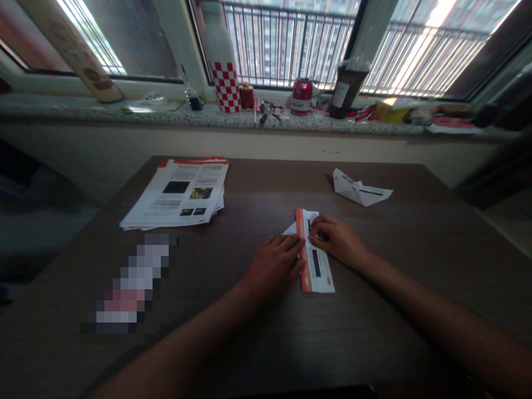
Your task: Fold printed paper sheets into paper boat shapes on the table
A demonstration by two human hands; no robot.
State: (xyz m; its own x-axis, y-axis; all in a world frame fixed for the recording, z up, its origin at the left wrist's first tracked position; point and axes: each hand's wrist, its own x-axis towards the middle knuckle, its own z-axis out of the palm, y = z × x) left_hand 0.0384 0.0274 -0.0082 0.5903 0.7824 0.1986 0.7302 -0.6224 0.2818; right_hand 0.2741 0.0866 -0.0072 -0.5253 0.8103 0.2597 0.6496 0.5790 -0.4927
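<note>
A printed sheet of paper, folded into a narrow strip with an orange band down its left side, lies on the table in front of me. My left hand rests flat on the strip's left edge, fingers stretched out over the orange band. From the right, my right hand has thumb and forefinger pinched together at the strip's upper part. A pale paper corner sticks out to the left behind my left fingers. Farther back at the right stands a folded paper boat of printed paper.
A stack of printed sheets lies at the table's back left. Nearer me is a pixelated, blurred-out item. Behind the table, the stone windowsill bears a checkered bottle, a red can and a dark bottle.
</note>
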